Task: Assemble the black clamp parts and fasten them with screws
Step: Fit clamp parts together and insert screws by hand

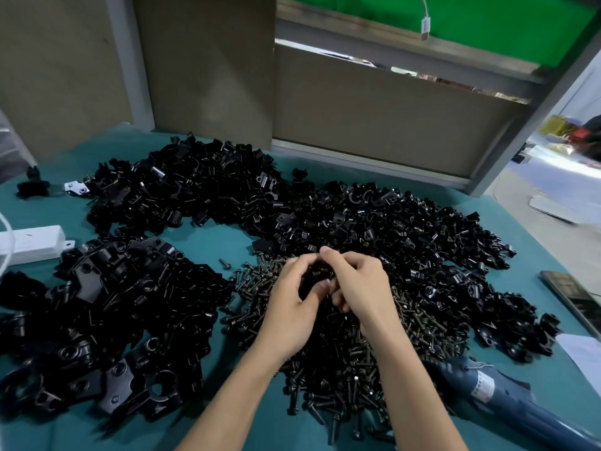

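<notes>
Both my hands meet above a heap of dark screws [341, 359] in the middle of the teal table. My left hand [294, 304] and my right hand [359, 284] together grip a small black clamp part [320, 275], mostly hidden between the fingers. Whether a screw is in it I cannot tell. Piles of black clamp parts surround the hands: a far pile [195, 187], a right pile [406, 229], and a heap of larger assembled-looking clamps [107, 320] at the left.
A blue-grey power screwdriver [494, 388] lies at the lower right beside the screws. A white box [31, 242] sits at the left edge, a dark phone [572, 294] and white paper [585, 353] at the right. Brown panels rise behind the table.
</notes>
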